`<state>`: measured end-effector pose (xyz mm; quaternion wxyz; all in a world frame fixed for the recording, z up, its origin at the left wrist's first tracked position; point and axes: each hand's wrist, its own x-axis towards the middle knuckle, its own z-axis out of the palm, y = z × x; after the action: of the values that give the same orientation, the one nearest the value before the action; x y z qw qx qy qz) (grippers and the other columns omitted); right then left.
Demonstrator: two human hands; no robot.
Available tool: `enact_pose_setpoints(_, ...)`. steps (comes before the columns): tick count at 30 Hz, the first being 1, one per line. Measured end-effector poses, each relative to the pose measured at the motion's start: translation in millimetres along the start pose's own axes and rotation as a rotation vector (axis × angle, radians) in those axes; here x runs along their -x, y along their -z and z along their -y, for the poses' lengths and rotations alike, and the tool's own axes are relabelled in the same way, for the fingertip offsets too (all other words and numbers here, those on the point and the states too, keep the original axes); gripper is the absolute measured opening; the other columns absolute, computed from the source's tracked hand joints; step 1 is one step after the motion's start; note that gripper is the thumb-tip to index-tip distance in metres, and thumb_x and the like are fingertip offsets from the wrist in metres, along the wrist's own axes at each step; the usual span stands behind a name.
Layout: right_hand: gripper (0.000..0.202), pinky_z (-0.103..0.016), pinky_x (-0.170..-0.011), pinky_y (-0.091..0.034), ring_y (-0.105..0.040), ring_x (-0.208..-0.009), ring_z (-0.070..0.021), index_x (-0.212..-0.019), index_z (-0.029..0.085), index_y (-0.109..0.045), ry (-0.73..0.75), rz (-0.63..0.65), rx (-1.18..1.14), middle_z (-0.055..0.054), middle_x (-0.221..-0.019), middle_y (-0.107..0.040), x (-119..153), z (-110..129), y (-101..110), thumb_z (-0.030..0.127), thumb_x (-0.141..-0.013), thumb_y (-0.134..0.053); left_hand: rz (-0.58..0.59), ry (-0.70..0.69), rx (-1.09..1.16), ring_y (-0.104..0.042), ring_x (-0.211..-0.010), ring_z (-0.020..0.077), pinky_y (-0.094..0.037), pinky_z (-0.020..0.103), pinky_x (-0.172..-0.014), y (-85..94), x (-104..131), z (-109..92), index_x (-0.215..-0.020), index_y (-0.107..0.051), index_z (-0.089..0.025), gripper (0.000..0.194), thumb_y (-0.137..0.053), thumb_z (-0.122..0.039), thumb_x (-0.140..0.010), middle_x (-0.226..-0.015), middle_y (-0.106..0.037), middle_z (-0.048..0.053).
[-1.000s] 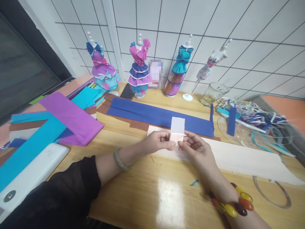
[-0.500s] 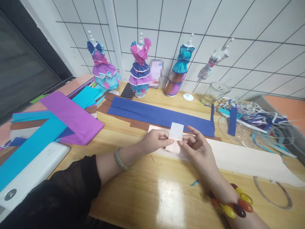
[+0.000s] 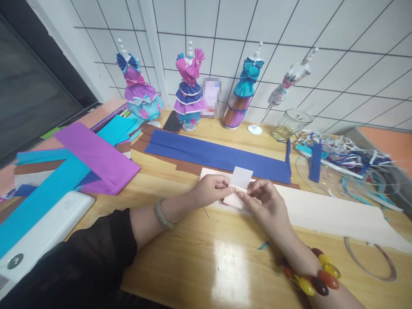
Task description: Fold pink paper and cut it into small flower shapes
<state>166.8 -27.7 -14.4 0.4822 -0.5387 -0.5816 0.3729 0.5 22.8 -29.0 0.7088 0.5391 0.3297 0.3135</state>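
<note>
A small white strip [image 3: 242, 177] with a crease across its middle is held between both hands. My left hand [image 3: 212, 189] pinches its left edge between thumb and fingers. On the right side my right hand [image 3: 265, 204] pinches it at the crease, its fingers curled in. Beneath the hands lies a long pale pink strip [image 3: 334, 212] that stretches to the right. Behind it a wide blue strip [image 3: 219, 154] rests on brown material [image 3: 149, 148].
Four small mannequins stand along the wall, three dressed, including a pink-and-blue one [image 3: 189, 96]. Coloured sheets [image 3: 99, 154] and a white device [image 3: 48, 236] lie left. A glass cup [image 3: 292, 122] and scraps [image 3: 350, 159] sit right, with a ring [image 3: 370, 259] in front.
The white strip has tilted to the right at its top. My right hand's raised index finger has curled down towards the strip. My left hand has hardly moved.
</note>
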Motion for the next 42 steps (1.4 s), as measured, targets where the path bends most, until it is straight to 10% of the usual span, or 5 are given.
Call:
enact_pose_setpoints(18, 0.022, -0.031, -0.063, -0.046, -0.052, -0.066, -0.0157, -0.098, 0.025, -0.068, 0.114, -0.015, 0.276, -0.002, -0.073, -0.055, -1.0, 0.6, 5.9, 0.031, -0.077, -0.063, -0.036, -0.110, -0.180, -0.047, -0.055, 0.0068, -0.037, 0.019, -0.052, 0.2, 2.6, -4.6, -0.072, -0.063, -0.011, 0.029, -0.060, -0.040, -0.073, -0.060, -0.054, 0.000)
enact_pose_setpoints(25, 0.058, -0.034, -0.071, -0.048, -0.057, -0.074, -0.0165, -0.127, 0.025, -0.046, -0.068, 0.002, -0.132, -0.004, -0.088, -0.061, -4.0, -2.3, 2.5, 0.030, -0.074, -0.068, -0.045, -0.108, -0.150, -0.046, -0.053, 0.0065, -0.035, 0.019, -0.051, 0.2, 2.2, -3.6, -0.073, -0.064, -0.011, 0.030, -0.061, -0.041, -0.072, -0.059, -0.055, -0.001)
enact_pose_setpoints(34, 0.014, -0.030, -0.061, -0.047, -0.060, -0.067, -0.0175, -0.081, 0.021, -0.068, -0.225, 0.054, -0.129, -0.002, -0.071, -0.064, -2.1, 3.9, 3.5, 0.033, -0.073, -0.068, -0.033, -0.076, -0.053, -0.049, -0.054, 0.0060, -0.036, 0.018, -0.051, 0.7, 1.0, -0.4, -0.075, -0.062, -0.010, 0.027, -0.063, -0.037, -0.072, -0.061, -0.057, 0.001)
enact_pose_setpoints(42, 0.012, -0.029, -0.061, -0.045, -0.059, -0.071, -0.0177, -0.085, 0.023, -0.069, -0.120, 0.087, -0.071, -0.003, -0.084, -0.066, -0.2, -1.1, 8.4, 0.027, -0.076, -0.063, -0.019, -0.003, 0.034, -0.055, -0.054, 0.0077, -0.045, 0.020, -0.055, 0.9, -0.1, -2.0, -0.081, -0.065, -0.009, 0.029, -0.066, -0.035, -0.068, -0.062, -0.061, 0.002)
